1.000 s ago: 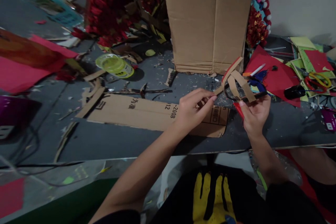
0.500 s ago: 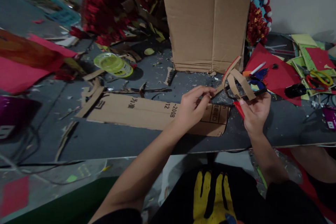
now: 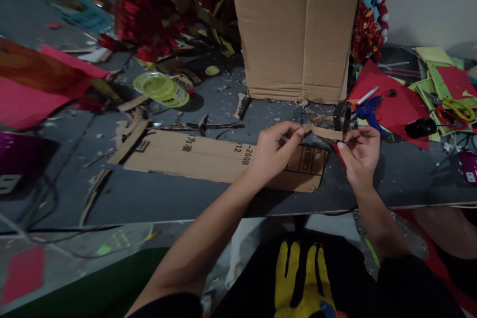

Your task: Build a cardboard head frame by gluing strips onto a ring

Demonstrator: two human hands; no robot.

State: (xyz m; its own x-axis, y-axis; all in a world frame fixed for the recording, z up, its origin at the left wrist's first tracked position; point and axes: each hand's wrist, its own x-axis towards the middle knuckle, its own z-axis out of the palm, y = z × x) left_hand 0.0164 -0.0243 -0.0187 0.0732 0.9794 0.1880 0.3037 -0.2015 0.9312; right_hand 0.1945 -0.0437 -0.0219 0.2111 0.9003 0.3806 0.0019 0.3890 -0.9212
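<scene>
Between my hands is a bent, curled cardboard strip (image 3: 326, 133) with dark parts at its right end. My left hand (image 3: 278, 151) pinches its left end between thumb and fingers. My right hand (image 3: 360, 156) has its thumb and fingers closed at the right end of the strip. Beneath my left hand lies a long flat cardboard piece (image 3: 201, 156) with printed characters, partly covered by that hand. A small red object (image 3: 340, 154) shows beside my right thumb. Beyond my right hand lies a blue glue gun (image 3: 369, 111).
A tall cardboard panel (image 3: 290, 30) stands behind my hands. To the left are a yellow-green tub (image 3: 164, 90), cardboard scraps and red paper flowers (image 3: 156, 10). Scissors (image 3: 456, 112), red paper (image 3: 395, 107) and a black cylinder (image 3: 420, 128) lie right. Part of another person shows lower right.
The strip's raised, crossing ends have swung down, and it now stretches lower and flatter between my hands. My right fingers have curled in; my left hand has barely moved.
</scene>
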